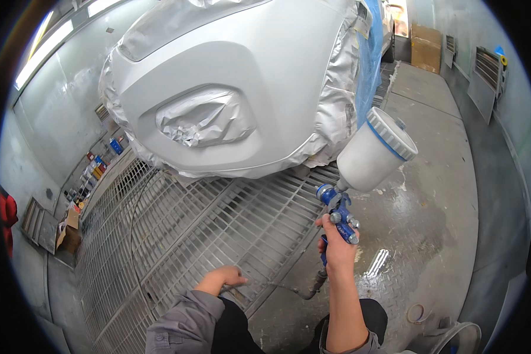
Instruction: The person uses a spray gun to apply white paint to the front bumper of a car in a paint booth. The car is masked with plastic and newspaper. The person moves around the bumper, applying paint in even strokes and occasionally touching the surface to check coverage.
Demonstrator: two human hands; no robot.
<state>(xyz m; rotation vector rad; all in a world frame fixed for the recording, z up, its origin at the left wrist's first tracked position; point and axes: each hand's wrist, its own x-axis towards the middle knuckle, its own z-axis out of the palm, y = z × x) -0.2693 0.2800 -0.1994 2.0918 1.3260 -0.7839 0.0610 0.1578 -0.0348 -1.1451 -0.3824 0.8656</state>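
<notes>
My right hand [340, 251] grips a blue spray gun [340, 217], raised above the floor to the right of the car bumper. On top of the gun sits a tilted white paint cup [367, 158] with a ringed lid. An air hose [307, 295] drops from the gun's handle and runs left toward my left hand [225, 276]. That hand is low over the floor grating, its fingers curled round the hose, partly hidden from view. Ahead, the light grey bumper [289, 71] is edged with silver masking film [334, 88]; crumpled masking [206, 118] covers its recess.
Metal floor grating [183, 236] lies below the bumper, beside a wet, shiny floor plate [395, 236]. Bottles and cans [97, 168] line the left wall near a cardboard box [69, 230]. A bucket [454, 339] and a tape roll [416, 312] are at lower right.
</notes>
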